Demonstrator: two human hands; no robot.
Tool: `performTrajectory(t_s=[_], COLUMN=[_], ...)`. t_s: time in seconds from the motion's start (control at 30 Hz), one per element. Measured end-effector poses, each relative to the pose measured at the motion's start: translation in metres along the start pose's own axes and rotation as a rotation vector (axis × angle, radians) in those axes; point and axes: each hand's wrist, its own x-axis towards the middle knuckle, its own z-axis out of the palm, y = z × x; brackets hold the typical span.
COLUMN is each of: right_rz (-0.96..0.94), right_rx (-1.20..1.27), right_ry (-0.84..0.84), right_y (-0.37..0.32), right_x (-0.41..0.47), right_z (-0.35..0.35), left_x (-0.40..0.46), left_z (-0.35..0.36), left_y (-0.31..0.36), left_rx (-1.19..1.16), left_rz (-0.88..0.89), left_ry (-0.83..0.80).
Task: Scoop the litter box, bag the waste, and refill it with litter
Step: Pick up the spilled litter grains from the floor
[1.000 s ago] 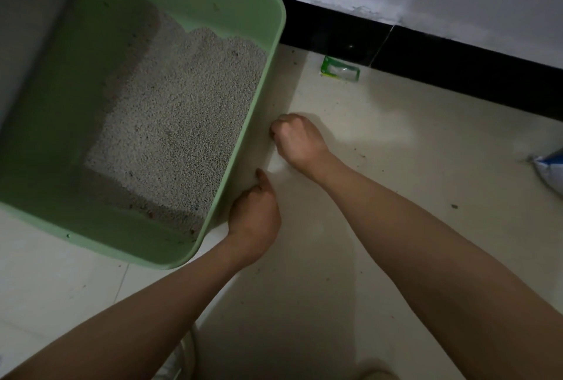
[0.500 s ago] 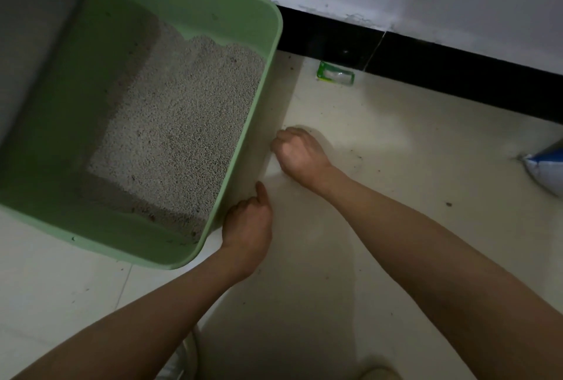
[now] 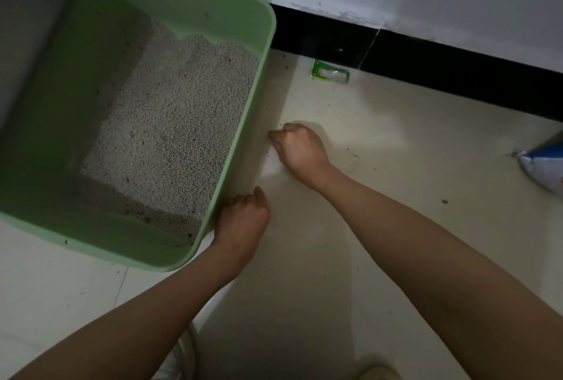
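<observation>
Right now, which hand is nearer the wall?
The right hand, beside the green box's long side; the left hand sits closer to the person, near the box's corner.

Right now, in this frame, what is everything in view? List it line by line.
green plastic litter box: one, green, on the floor at left, tilted.
grey granular litter: one heap, grey, piled against the box's right side.
small green-and-clear packet: one, on the floor by the black baseboard.
blue-and-white bag: one, at the right edge, partly cut off.
left hand: one, curled at the box's right wall.
right hand: one, curled, beside the same wall.
</observation>
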Motion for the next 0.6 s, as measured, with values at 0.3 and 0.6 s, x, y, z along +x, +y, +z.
performTrajectory(t_s=[0.3,0.6], right_rz=[-0.044,-0.057], right_rx=[-0.105,-0.096], right_ry=[-0.024,0.015], right_y=[-0.013,-0.007], right_x=[0.014,0.012], right_z=[-0.004,0.0], left_x=[0.018,0.024], left_z=[-0.013,-0.025], left_y=[0.001,0.001], left_rx=[0.01,0.015], left_rz=[-0.007,-0.074], left_ry=[-0.023,-0.157])
